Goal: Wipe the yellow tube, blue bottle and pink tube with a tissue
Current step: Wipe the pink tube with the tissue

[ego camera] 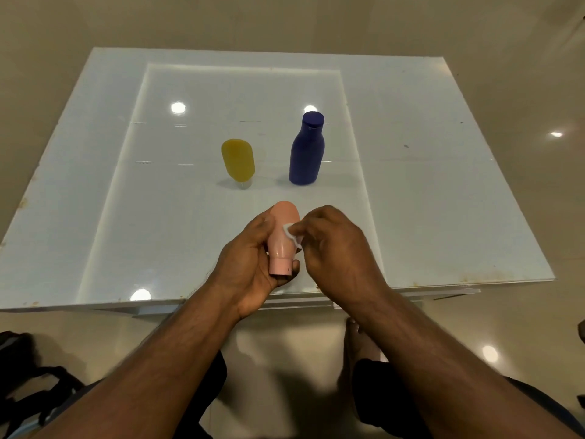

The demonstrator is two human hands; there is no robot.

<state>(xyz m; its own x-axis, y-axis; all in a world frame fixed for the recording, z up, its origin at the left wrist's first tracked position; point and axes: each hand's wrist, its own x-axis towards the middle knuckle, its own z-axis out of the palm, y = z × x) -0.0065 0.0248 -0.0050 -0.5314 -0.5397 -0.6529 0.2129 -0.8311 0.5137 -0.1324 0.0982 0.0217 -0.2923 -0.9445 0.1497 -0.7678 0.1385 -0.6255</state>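
Gripping the pink tube [284,237] cap-down, the left hand [250,264] holds it while the right hand [332,248] pinches a tissue [292,234] against its side.

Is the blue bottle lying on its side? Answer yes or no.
No, the blue bottle stands upright on the table, cap on top, beside the yellow tube.

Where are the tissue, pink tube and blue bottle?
tissue [289,231], head view, its white wad.
pink tube [284,231], head view, mid body.
blue bottle [305,153], head view, mid body.
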